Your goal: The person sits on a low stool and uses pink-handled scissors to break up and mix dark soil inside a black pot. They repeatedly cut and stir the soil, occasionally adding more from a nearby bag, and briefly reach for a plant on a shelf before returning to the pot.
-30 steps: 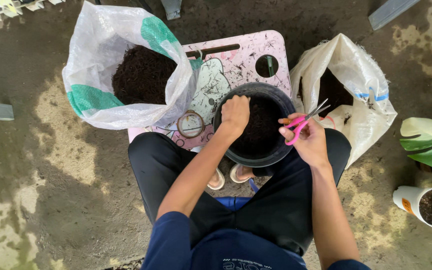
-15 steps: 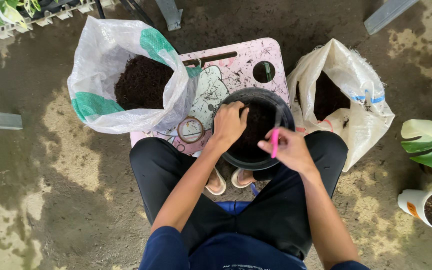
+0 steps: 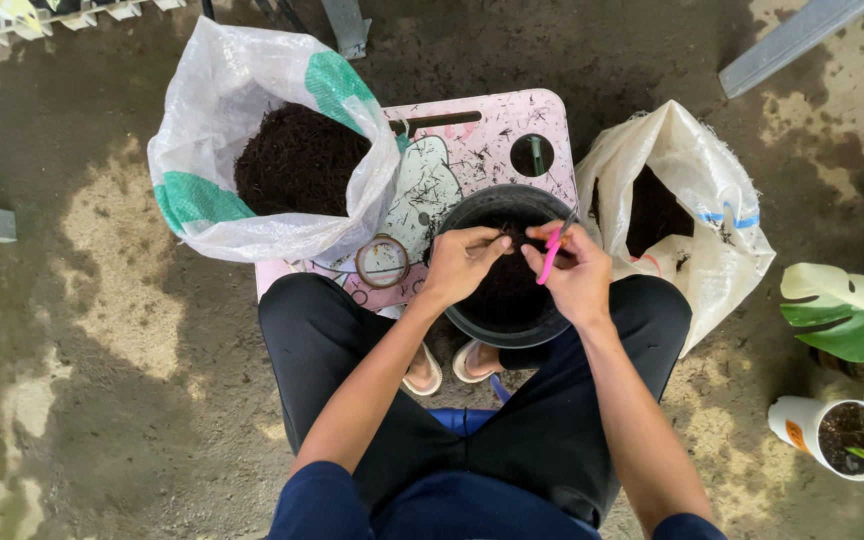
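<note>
A black round pot (image 3: 472,212) with dark soil in it rests at the edge of a small pink table (image 3: 492,130), over my knees. My left hand (image 3: 460,262) hovers over the pot with its fingertips pinched on a thin dark strand. My right hand (image 3: 574,276) is beside it, closed on pink-handled scissors (image 3: 552,252) whose blades point up and away. The two hands nearly touch above the soil.
A white and green sack (image 3: 252,160) of dark soil lies on the table's left. A second white sack (image 3: 692,210) of soil stands on the right. A round lid (image 3: 382,262) sits by the pot. A white potted plant (image 3: 837,435) with big leaves is at far right.
My right hand with the scissors has moved left, over the pot toward my left hand. My left hand has turned from lying flat on the soil to pinching a strand.
</note>
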